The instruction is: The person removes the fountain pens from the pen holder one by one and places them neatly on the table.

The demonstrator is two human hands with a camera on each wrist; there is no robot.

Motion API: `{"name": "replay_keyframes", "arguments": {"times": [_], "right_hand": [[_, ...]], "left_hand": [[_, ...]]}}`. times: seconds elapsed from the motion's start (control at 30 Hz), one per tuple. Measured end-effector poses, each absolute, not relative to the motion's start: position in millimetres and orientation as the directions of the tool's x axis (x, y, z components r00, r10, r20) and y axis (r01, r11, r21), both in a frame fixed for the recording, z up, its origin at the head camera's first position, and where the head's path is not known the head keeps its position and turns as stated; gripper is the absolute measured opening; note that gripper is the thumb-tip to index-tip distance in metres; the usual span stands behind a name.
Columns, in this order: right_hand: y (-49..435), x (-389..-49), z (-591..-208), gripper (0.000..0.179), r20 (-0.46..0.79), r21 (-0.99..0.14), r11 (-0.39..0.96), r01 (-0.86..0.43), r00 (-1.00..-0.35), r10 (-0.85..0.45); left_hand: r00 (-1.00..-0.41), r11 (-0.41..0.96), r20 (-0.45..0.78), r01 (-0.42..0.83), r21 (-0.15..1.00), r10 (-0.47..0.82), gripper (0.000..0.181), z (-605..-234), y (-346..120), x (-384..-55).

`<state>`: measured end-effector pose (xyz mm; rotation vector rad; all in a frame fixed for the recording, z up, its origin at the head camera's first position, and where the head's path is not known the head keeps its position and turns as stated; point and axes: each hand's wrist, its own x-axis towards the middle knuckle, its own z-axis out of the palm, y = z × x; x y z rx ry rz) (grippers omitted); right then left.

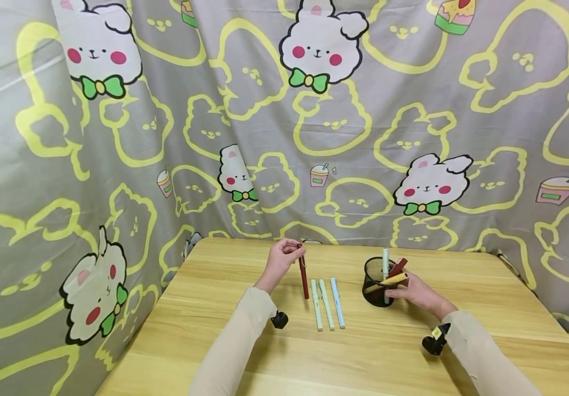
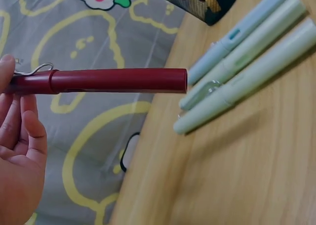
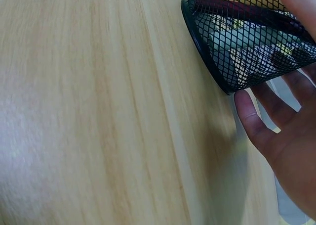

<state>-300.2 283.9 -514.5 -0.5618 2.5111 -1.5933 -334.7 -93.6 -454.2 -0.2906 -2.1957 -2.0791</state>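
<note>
My left hand (image 1: pixel 282 263) pinches a dark red pen (image 1: pixel 304 279) near its clip end; the other end points down toward the table. The same red pen (image 2: pixel 118 80) lies across the left wrist view, with a wire clip. Just right of it, two pale green pens (image 1: pixel 316 305) and a light blue pen (image 1: pixel 338 304) lie side by side on the table. My right hand (image 1: pixel 422 293) grips a black mesh pen holder (image 3: pixel 237 42) from its right side, thumb and fingers around the wall. From its rim stick out a pale green pen (image 1: pixel 386 257), a dark red pen (image 1: pixel 399 267) and a yellow pen (image 1: pixel 396 279).
A wood-grain table (image 1: pixel 364 357) spreads under both hands. Behind and to the left hangs a grey curtain (image 1: pixel 274 115) with rabbit drawings, close to the table's back edge. Small black wrist cameras (image 1: pixel 279 320) sit under both cuffs.
</note>
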Motion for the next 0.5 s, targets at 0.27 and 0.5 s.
{"name": "replay_keyframes", "arguments": {"times": [0.27,0.5], "right_hand": [[285,-300,-513,0.074,0.070,-0.897,0.385,-0.216,-0.931,-0.357],[285,-300,-513,0.077,0.052,-0.899,0.391,-0.197,-0.935,-0.351]], "left_hand": [[-0.978,0.072,0.165,0.175,0.982,0.127,0.028,-453,-103,-326],[-0.974,0.117,0.174,0.192,0.974,0.147,0.027,-444,-105,-307]]}}
